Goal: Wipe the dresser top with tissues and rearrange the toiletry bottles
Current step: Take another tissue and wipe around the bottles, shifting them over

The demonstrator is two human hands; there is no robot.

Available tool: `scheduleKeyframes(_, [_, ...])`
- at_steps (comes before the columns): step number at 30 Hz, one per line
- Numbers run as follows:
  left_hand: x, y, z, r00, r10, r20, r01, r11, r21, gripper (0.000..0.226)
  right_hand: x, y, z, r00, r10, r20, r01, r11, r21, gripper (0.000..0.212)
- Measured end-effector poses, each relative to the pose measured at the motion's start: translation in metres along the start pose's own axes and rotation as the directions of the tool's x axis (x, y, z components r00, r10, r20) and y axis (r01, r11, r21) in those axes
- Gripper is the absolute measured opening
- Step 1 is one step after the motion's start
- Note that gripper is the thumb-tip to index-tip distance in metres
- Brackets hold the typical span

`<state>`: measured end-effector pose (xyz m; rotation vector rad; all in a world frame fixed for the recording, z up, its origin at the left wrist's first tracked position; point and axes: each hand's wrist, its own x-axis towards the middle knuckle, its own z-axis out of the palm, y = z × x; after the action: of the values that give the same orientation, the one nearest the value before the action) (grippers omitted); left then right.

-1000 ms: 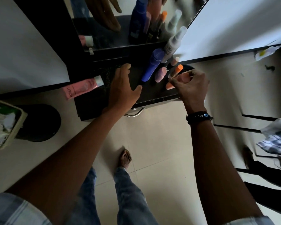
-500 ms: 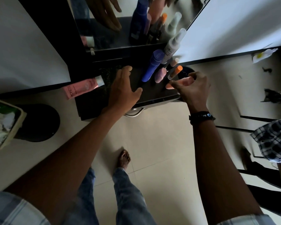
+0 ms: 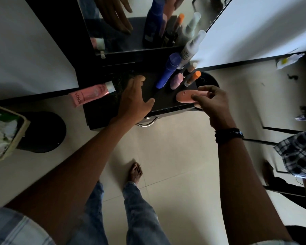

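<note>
Head view: peach bottle [image 3: 185, 97] in right hand [image 3: 213, 103], now nearer dresser [image 3: 163, 103] front edge.

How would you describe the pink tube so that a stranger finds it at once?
Look at the dark dresser top below the mirror. At its left edge, left of the left hand, lies the pink tube. Unlike the bottles standing at the right, it lies flat and alone, with a pale cap.

The room is dim. A pale tiled floor [image 3: 175, 152] meets white walls [image 3: 25, 50] edged with black skirting [image 3: 34, 96]. A mirror [image 3: 131, 38] stands between the walls, and a round black object [image 3: 42, 133] sits at the left.
</note>
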<state>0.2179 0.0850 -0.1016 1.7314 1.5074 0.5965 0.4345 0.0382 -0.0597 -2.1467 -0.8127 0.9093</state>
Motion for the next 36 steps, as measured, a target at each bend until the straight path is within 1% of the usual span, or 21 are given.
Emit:
scheduleKeyframes(2, [-0.001,-0.001,0.0,1.0,-0.006,0.013,0.006,1.0,0.003,0.068,0.006,0.002,-0.001,0.995,0.082,0.058,-0.087,0.993,0.079,0.021])
scheduleKeyframes(5, [-0.001,-0.003,0.0,0.999,-0.021,0.032,0.021,1.0,0.011,0.068,0.019,0.006,0.0,0.976,0.174,0.132,-0.196,0.964,0.178,0.018])
scheduleKeyframes(7, [-0.001,-0.004,0.0,0.998,-0.034,0.044,0.033,0.999,0.011,0.068,0.027,0.008,0.002,0.972,0.182,0.15,-0.207,0.963,0.174,0.019])
scheduleKeyframes(9, [-0.001,-0.006,0.001,0.997,-0.051,0.052,0.05,0.999,0.011,0.067,0.032,0.01,0.005,0.977,0.168,0.13,-0.186,0.973,0.137,0.027])
scheduleKeyframes(11, [-0.001,-0.007,0.001,0.997,-0.061,0.055,0.06,0.998,0.015,0.066,0.037,0.011,0.008,0.987,0.15,0.056,-0.155,0.983,0.102,0.038])
scheduleKeyframes(13, [-0.001,-0.007,0.001,0.997,-0.063,0.052,0.062,0.998,0.02,0.065,0.04,0.011,0.009,0.993,0.116,-0.016,-0.115,0.991,0.07,0.04])
scheduleKeyframes(16, [-0.002,-0.009,-0.001,0.997,-0.065,0.044,0.064,0.998,0.015,0.064,0.037,0.011,0.013,0.996,0.078,-0.041,-0.077,0.997,0.021,0.043])
scheduleKeyframes(19, [-0.004,-0.013,-0.008,1.0,-0.03,0.007,0.03,0.999,0.02,0.059,0.028,0.012,0.017,0.993,0.08,-0.089,-0.083,0.996,-0.036,0.051])
scheduleKeyframes(21, [-0.006,-0.019,-0.018,0.996,0.004,-0.089,0.005,0.994,0.108,0.054,0.017,0.011,0.022,0.975,0.076,-0.208,-0.091,0.994,-0.06,0.053])
scheduleKeyframes(23, [-0.008,-0.027,-0.03,0.975,0.032,-0.22,0.016,0.977,0.211,0.048,-0.002,0.008,0.032,0.935,0.032,-0.354,-0.062,0.995,-0.074,0.048])
scheduleKeyframes(24, [-0.008,-0.032,-0.037,0.959,0.054,-0.278,0.019,0.967,0.253,0.046,-0.014,0.005,0.041,0.92,0.012,-0.391,-0.041,0.997,-0.066,0.044])
scheduleKeyframes(25, [-0.009,-0.036,-0.044,0.944,0.081,-0.319,0.02,0.954,0.3,0.046,-0.027,0.001,0.052,0.92,-0.002,-0.393,-0.021,0.998,-0.054,0.041])
scheduleKeyframes(26, [-0.008,-0.041,-0.051,0.936,0.102,-0.338,0.025,0.935,0.353,0.047,-0.04,-0.004,0.067,0.933,-0.011,-0.36,-0.002,0.999,-0.036,0.038])
scheduleKeyframes(27, [-0.008,-0.047,-0.058,0.939,0.108,-0.327,0.036,0.914,0.404,0.051,-0.052,-0.009,0.083,0.952,-0.027,-0.305,0.025,1.0,-0.011,0.034])
scheduleKeyframes(28, [-0.007,-0.054,-0.064,0.954,0.092,-0.286,0.047,0.895,0.444,0.056,-0.062,-0.013,0.1,0.97,-0.05,-0.239,0.056,0.998,0.017,0.03])
scheduleKeyframes(30, [-0.005,-0.07,-0.077,0.988,0.012,-0.152,0.063,0.876,0.477,0.062,-0.078,-0.024,0.133,0.994,-0.077,-0.078,0.082,0.994,0.068,0.027])
scheduleKeyframes(32, [-0.004,-0.083,-0.086,0.999,-0.036,-0.036,0.049,0.871,0.49,0.06,-0.087,-0.037,0.159,0.993,-0.039,0.111,0.025,0.992,0.126,0.031])
scheduleKeyframes(33, [-0.003,-0.086,-0.088,0.999,-0.03,-0.012,0.032,0.862,0.507,0.056,-0.089,-0.042,0.169,0.982,-0.012,0.187,-0.014,0.991,0.135,0.034])
scheduleKeyframes(34, [-0.002,-0.086,-0.09,1.0,-0.025,-0.003,0.023,0.851,0.524,0.052,-0.089,-0.046,0.177,0.971,0.012,0.24,-0.045,0.99,0.134,0.036])
scheduleKeyframes(36, [0.001,-0.081,-0.09,0.998,-0.064,0.017,0.046,0.848,0.528,0.048,-0.088,-0.053,0.186,0.958,0.055,0.282,-0.098,0.985,0.139,0.035])
